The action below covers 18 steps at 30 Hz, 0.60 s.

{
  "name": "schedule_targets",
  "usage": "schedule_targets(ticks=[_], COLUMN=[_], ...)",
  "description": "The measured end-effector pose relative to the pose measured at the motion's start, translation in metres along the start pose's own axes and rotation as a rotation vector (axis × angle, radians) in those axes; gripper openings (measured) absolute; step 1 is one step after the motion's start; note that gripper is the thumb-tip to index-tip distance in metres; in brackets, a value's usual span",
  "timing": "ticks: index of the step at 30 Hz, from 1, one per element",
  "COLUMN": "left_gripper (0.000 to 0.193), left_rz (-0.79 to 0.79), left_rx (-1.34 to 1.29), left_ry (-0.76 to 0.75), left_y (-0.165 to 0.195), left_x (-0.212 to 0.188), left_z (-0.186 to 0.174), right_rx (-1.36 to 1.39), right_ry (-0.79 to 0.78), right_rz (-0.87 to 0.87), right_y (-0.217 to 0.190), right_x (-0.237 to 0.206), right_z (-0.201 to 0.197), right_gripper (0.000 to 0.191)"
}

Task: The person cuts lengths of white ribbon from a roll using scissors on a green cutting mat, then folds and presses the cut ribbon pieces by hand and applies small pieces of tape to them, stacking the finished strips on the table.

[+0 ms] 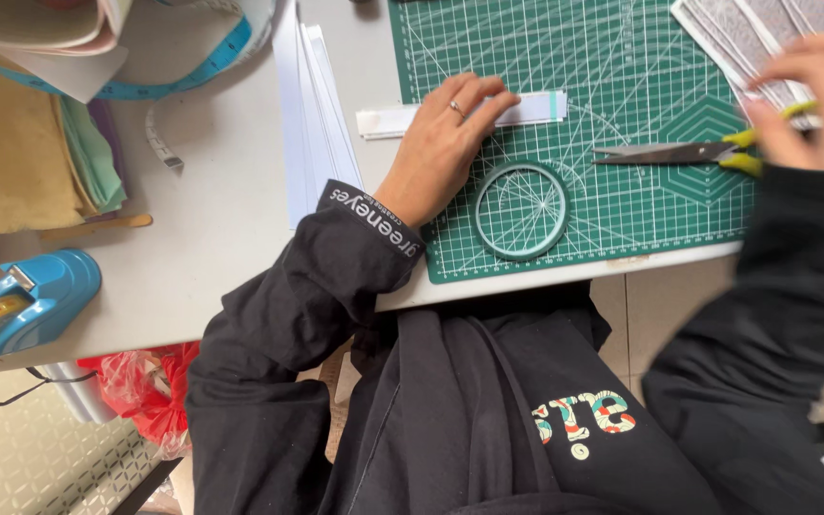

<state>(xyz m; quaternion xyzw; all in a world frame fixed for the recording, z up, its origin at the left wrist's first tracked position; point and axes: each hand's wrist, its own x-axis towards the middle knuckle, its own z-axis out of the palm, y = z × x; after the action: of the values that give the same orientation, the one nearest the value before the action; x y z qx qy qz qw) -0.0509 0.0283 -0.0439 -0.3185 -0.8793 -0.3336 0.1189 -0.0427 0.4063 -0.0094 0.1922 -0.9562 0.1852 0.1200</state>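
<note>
Pressing flat on a long white paper strip with a teal end (517,108), the left hand (441,143) is lying open across the green gridded cutting mat (641,57). The strip is running left to right. The blurred right hand (817,95) is closing on the yellow-handled steel scissors (679,153), blades pointing toward the strip.

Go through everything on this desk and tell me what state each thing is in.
Scissors: shut, flat on the cutting mat.
Paper strip: flat, pressed down by left hand.
Ring: flat, untouched.
Tape dispenser: loaded.
Right hand: at scissor handles, blurred.
</note>
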Motion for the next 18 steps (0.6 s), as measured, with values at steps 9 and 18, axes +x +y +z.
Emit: schedule_targets(ticks=[9,18], left_gripper=[0.041,0.041], left_rz=[-0.018,0.000], left_rx=[-0.121,-0.096], left_ry=[0.022,0.060], left_y=[0.014,0.010], left_x=[-0.006,-0.002], left_z=[0.014,0.007], right_rx=[0.055,0.130], right_ry=[-0.194,-0.439], right_rz=[0.082,0.194], right_y=[0.046,0.046], right_x=[-0.058,-0.047], right_z=[-0.010,-0.032], right_gripper=[0.048,0.044])
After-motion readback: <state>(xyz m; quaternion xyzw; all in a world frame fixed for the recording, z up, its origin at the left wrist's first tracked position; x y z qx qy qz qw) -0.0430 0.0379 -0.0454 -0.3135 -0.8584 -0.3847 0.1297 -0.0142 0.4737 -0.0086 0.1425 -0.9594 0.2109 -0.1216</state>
